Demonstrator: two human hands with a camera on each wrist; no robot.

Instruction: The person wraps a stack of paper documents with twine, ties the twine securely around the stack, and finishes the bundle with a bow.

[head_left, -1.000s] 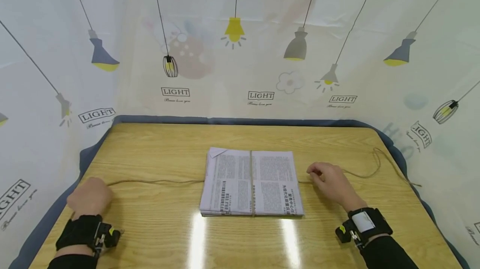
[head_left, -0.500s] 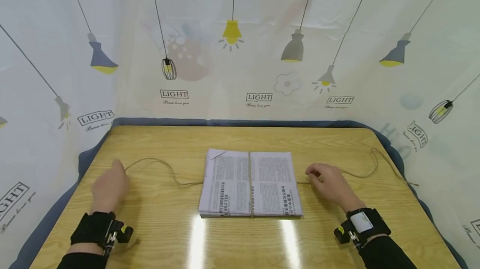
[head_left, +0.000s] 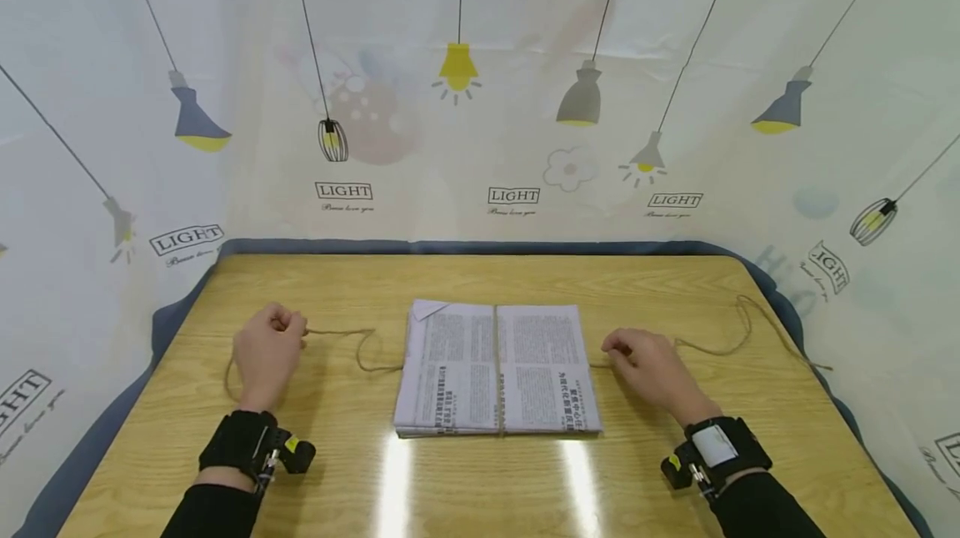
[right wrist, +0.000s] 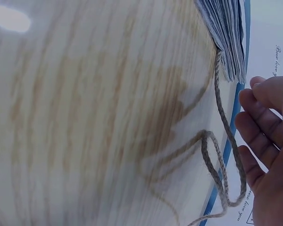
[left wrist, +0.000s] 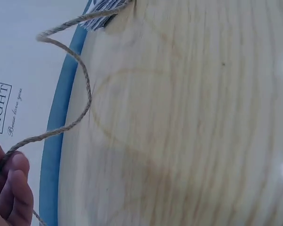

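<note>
A stack of folded newspapers point(head_left: 457, 371) lies mid-table, with one band of brown twine point(head_left: 498, 371) over its top from front to back. More twine emerges from the stack's left and right sides, low down. My left hand point(head_left: 267, 354), left of the stack, pinches the left length between thumb and fingers; in the left wrist view that twine point(left wrist: 87, 84) bends loosely between hand and papers. Close to the stack's right side is my right hand point(head_left: 648, 363), fingers loosely curled. In the right wrist view the twine point(right wrist: 228, 125) hangs beside its little finger, not between thumb and fingertips.
The right length's tail point(head_left: 750, 313) curves toward the right edge of the wooden table point(head_left: 480, 488). A white curtain point(head_left: 420, 146) printed with lamps stands behind and around the table, with a dark blue border point(head_left: 480, 246) along the edge.
My left hand has moved right and away from me, bringing its twine closer to the papers, so that length has slackened into a bend. My right hand has hardly moved.
</note>
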